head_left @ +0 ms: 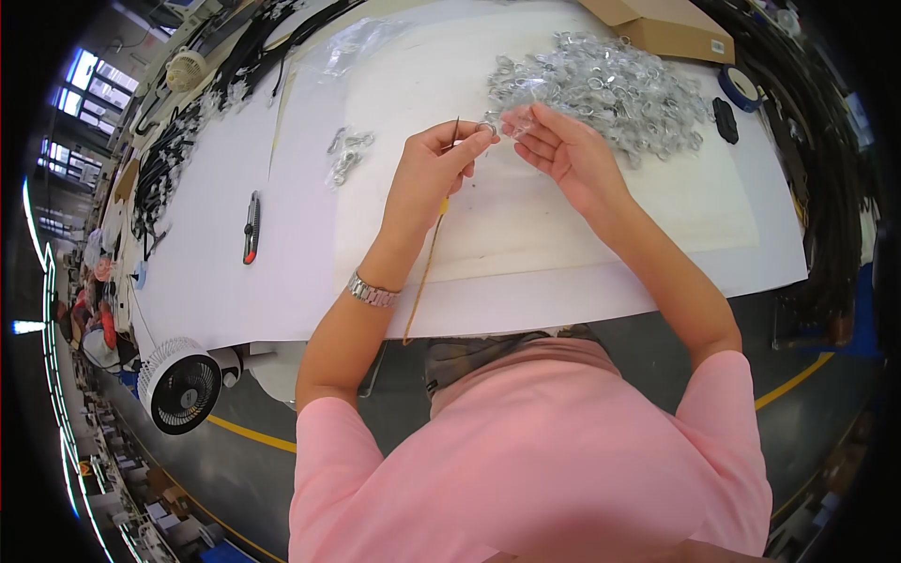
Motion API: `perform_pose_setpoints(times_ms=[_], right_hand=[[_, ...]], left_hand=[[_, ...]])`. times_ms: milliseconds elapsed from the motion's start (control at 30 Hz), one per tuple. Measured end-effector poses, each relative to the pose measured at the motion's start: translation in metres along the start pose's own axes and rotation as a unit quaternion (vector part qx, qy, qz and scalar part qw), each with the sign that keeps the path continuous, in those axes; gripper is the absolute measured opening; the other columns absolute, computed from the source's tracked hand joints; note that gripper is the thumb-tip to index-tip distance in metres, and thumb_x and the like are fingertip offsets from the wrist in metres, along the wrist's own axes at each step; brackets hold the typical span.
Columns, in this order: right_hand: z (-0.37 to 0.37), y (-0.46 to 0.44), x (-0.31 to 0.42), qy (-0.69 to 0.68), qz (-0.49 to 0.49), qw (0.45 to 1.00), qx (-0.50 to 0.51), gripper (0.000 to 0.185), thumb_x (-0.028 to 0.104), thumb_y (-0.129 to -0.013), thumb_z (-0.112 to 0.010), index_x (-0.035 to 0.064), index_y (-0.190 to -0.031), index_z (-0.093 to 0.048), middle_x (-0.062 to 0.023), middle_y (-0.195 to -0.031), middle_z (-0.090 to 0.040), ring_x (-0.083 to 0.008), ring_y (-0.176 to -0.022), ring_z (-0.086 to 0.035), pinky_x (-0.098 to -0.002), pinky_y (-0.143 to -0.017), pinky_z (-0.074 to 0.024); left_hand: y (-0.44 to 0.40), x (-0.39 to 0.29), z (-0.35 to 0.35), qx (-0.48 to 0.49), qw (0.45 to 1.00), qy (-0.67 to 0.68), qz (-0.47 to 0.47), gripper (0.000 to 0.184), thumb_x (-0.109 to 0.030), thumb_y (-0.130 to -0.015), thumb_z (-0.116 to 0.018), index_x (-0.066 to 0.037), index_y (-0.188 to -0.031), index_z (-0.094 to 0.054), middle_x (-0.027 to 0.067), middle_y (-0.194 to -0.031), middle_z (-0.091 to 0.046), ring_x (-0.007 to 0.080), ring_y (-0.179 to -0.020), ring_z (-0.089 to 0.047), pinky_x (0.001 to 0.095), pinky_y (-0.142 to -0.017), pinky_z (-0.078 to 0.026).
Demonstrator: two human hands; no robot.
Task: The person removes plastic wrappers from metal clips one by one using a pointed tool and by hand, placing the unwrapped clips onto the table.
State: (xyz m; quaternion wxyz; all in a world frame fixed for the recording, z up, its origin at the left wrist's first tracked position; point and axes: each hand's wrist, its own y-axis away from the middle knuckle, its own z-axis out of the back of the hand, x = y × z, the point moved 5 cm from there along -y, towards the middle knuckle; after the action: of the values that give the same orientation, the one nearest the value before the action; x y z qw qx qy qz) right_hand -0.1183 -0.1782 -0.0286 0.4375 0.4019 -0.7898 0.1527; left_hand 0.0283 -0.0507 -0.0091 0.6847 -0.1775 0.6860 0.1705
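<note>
My left hand (439,167) is closed, pinching a small metal ring (487,128) between thumb and fingertips. A slim dark pointed tool (456,129) sticks up from the same fist. Below it a yellow end (444,205) shows, with a tan cord (428,267) hanging past the table edge; most of the tool is hidden in the palm. Close beside, my right hand (574,158) has its fingers curled at a small clear plastic bag (522,120), which reaches toward the ring. Behind the right hand spreads a heap of bagged metal rings (610,89).
Several bagged metal pieces (348,156) lie left of my hands. A utility knife (251,228) rests farther left, near dark straps (174,169). At the back right are a cardboard box (671,30), blue tape (740,88) and a black object (725,121). A fan (185,387) stands below left.
</note>
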Motion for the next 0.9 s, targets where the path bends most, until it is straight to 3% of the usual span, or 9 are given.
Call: perform_pose_setpoints(times_ms=[67,267,467,567,900], right_hand=[[0.000,0.001,0.001,0.001,0.002,1.000,-0.003,0.032,0.030,-0.111,-0.061,0.0027,-0.122,-0.074,-0.0089,-0.124,-0.078,-0.0152,-0.114,-0.072,-0.0323,-0.104,-0.0534],[0.005,-0.004,-0.003,0.008,-0.001,1.000,-0.005,0.032,0.029,-0.111,-0.060,0.0035,-0.123,-0.074,-0.0079,-0.124,-0.078,-0.0152,-0.113,-0.072,-0.0325,-0.102,-0.0542],[-0.001,-0.001,-0.006,0.005,-0.009,1.000,-0.007,0.031,0.028,-0.111,-0.059,0.0036,-0.123,-0.074,-0.0084,-0.123,-0.078,-0.0163,-0.111,-0.073,-0.0333,-0.103,-0.0543],[-0.001,-0.001,-0.007,0.005,-0.011,1.000,-0.010,0.031,0.028,-0.111,-0.059,0.0035,-0.123,-0.074,-0.0087,-0.123,-0.078,-0.0165,-0.110,-0.073,-0.0335,-0.103,-0.0546],[-0.004,0.002,-0.010,0.017,-0.006,1.000,-0.019,0.031,0.029,-0.110,-0.062,0.0032,-0.123,-0.074,-0.0073,-0.119,-0.078,-0.0165,-0.109,-0.073,-0.0338,-0.103,-0.0562]], left_hand=[[0.003,-0.003,0.005,-0.003,0.999,-0.047,0.016,0.026,-0.025,-0.102,-0.076,0.001,-0.106,-0.078,-0.0077,-0.074,-0.060,-0.0005,-0.054,-0.034,0.0207,-0.048,-0.023],[0.011,-0.015,0.004,-0.031,0.999,0.004,0.014,0.025,-0.023,-0.099,-0.080,0.000,-0.106,-0.080,-0.0102,-0.068,-0.051,-0.0010,-0.055,-0.033,0.0204,-0.049,-0.022],[0.006,-0.006,0.004,-0.009,1.000,-0.014,-0.012,0.023,-0.020,-0.100,-0.078,0.002,-0.108,-0.079,-0.0066,-0.076,-0.058,-0.0001,-0.056,-0.036,0.0197,-0.050,-0.023],[0.008,-0.006,0.008,-0.012,0.998,0.056,0.020,0.024,-0.019,-0.101,-0.076,0.002,-0.110,-0.078,-0.0027,-0.081,-0.065,0.0002,-0.058,-0.039,0.0191,-0.050,-0.026],[0.015,-0.017,0.002,-0.081,0.996,-0.001,-0.040,0.022,-0.017,-0.102,-0.072,0.003,-0.111,-0.076,0.0081,-0.092,-0.080,0.0002,-0.056,-0.041,0.0185,-0.050,-0.031]])
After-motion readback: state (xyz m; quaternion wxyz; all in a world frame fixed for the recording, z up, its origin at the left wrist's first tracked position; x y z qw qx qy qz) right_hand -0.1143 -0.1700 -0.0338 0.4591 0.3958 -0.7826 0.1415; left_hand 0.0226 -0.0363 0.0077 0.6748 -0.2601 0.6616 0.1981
